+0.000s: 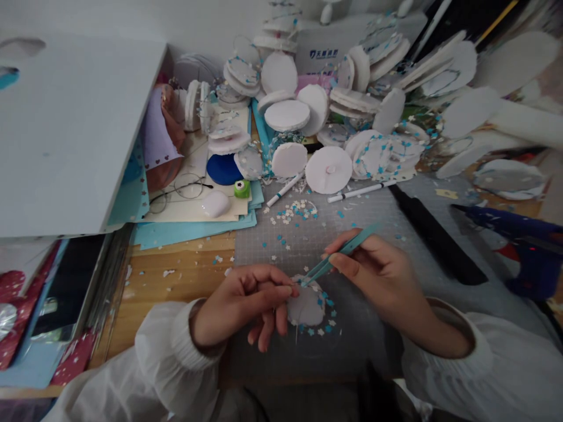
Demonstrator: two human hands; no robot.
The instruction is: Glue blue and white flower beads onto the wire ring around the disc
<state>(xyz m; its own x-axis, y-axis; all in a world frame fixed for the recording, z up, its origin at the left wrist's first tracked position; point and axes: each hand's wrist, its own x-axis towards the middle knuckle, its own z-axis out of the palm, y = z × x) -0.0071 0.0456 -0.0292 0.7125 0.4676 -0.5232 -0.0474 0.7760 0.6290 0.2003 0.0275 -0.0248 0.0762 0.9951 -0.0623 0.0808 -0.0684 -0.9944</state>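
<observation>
My right hand (373, 269) grips teal tweezers (341, 255), whose tips point down and left at the top edge of a small white disc (307, 306). Thumb and index finger of my left hand (253, 299) are pinched at the disc's upper left edge, beside the tweezer tips; what lies between them is too small to make out. Blue and white stars (329, 310) curve round the disc's right and lower sides. Loose stars (292, 212) are scattered on the grey cutting mat (264, 357) beyond my hands.
White discs with star strings (329, 170) are heaped at the back. Two white pens (361, 191) lie before them. A black strip (440, 237) and a blue glue gun (523, 240) are at right; glasses (189, 186) and a green punch (241, 189) lie on papers at left.
</observation>
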